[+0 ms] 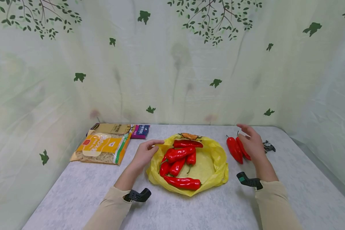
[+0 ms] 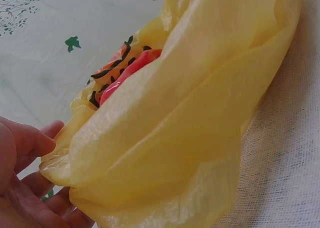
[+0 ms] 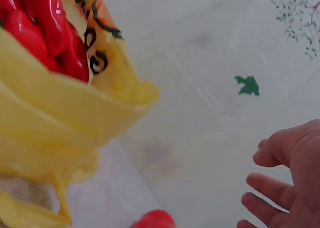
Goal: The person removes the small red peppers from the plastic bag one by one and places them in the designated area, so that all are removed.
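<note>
Our sleeves [image 1: 109, 207] lie nearest. Left of the yellow bag [image 1: 222, 171], our left hand [image 1: 145, 155] pinches its rim [image 2: 62, 172]; right of it, our right hand [image 1: 251, 142] has its fingers apart, near two peppers [image 1: 234, 150]. We should hold the rim wide.

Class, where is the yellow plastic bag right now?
In the head view, the yellow plastic bag sits centrally on the table, between the left hand and two loose red peppers.

Two hands [image 1: 146, 154] [image 1: 252, 142], one bag [image 1: 204, 167], at least eight peppers [image 1: 180, 154]
</note>
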